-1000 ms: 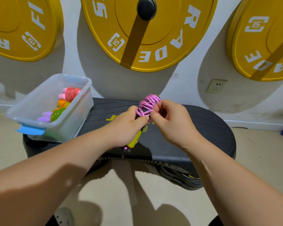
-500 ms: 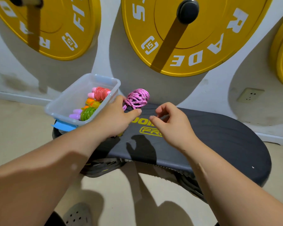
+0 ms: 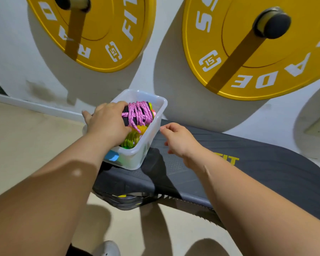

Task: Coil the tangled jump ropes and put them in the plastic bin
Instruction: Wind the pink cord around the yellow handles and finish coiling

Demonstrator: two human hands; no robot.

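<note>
In the head view, the left hand (image 3: 107, 124) grips the coiled pink jump rope (image 3: 139, 113) by its near left end, its fingers (image 3: 118, 105) curled over the top of the bundle, the rest of the coil sticking out past them to the right. The rope is inside the mouth of the plastic bin (image 3: 137, 160), above green and yellow coils (image 3: 131, 140). The bin stands on the left end of the dark surface (image 3: 229, 180). The right hand (image 3: 179, 140) hovers just right of the bin, fingers loosely bent, holding nothing, apart from the rope
</note>
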